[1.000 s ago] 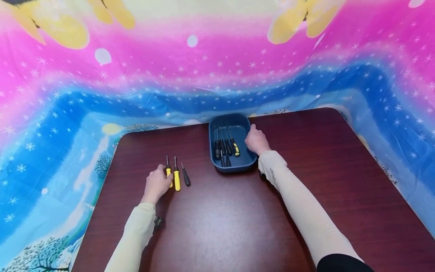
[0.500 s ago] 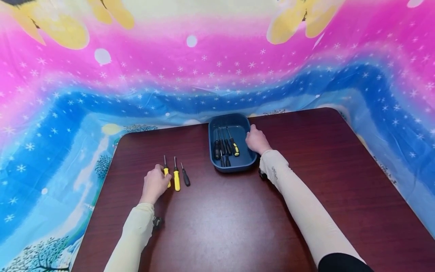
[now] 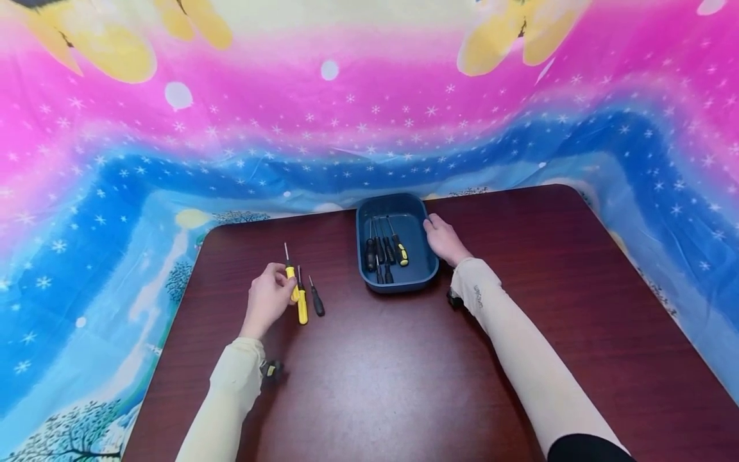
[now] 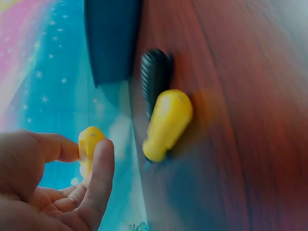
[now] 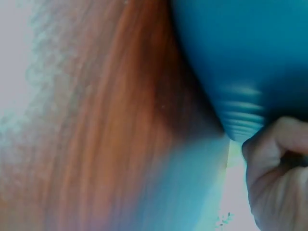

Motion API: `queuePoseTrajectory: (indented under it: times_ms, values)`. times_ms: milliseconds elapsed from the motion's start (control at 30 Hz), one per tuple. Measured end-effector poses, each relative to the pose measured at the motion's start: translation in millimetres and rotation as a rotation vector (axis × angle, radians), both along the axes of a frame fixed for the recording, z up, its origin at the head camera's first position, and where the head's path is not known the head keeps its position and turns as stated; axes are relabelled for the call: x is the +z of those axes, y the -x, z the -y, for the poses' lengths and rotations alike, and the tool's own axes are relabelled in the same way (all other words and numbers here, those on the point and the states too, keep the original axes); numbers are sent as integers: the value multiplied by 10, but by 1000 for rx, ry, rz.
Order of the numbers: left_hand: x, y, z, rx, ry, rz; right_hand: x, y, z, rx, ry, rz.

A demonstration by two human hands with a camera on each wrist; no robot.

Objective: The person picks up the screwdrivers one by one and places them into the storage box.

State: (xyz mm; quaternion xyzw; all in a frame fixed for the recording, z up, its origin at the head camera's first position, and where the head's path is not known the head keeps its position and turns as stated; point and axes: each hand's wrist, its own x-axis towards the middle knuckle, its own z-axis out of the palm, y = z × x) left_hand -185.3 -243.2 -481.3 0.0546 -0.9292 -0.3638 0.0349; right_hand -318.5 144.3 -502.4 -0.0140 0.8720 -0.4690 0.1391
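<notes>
My left hand (image 3: 270, 295) pinches a yellow-handled screwdriver (image 3: 291, 282) between thumb and fingers, its shaft pointing away. Close up, the left wrist view shows the yellow handle (image 4: 90, 142) of that tool between the fingertips. Beside it on the table lie another yellow-handled screwdriver (image 3: 303, 308) and a small black screwdriver (image 3: 317, 303). My right hand (image 3: 448, 241), its fingers curled, holds the right rim of a dark blue plastic box (image 3: 426, 273); the fingertips are partly hidden. Several black screwdrivers (image 3: 378, 250) lie in the box, along with a black-and-yellow one (image 3: 401, 251).
The box stands at the far edge of a dark red-brown wooden table (image 3: 369, 385). A patterned pink and blue cloth (image 3: 369, 128) hangs behind the table and along its sides.
My left hand has lifted the yellow-handled screwdriver off the table and moved it slightly forward. My right hand has shifted slightly to the right along the box's side. The box stays in place.
</notes>
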Motion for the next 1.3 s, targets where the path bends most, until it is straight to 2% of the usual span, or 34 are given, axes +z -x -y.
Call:
queuePoseTrajectory:
  times_ms: [233, 467, 700, 800, 967, 1300]
  values:
    - [53, 50, -213, -36, -244, 27, -27, -43, -21, -18, 52, -29]
    - [118, 104, -425, -116, -404, 70, -42, -81, -17, -33, 111, -46]
    - [218, 183, -605, -150, -499, 129, -48, -80, 2, -48, 131, -20]
    - [231, 223, -661, -158, -559, 163, -40, -81, 3, -50, 144, 3]
    - [249, 293, -741, -177, -638, 194, -49, -63, -5, -50, 148, -5]
    - [285, 417, -985, -222, -711, 221, -30, -75, -5, -40, 136, 3]
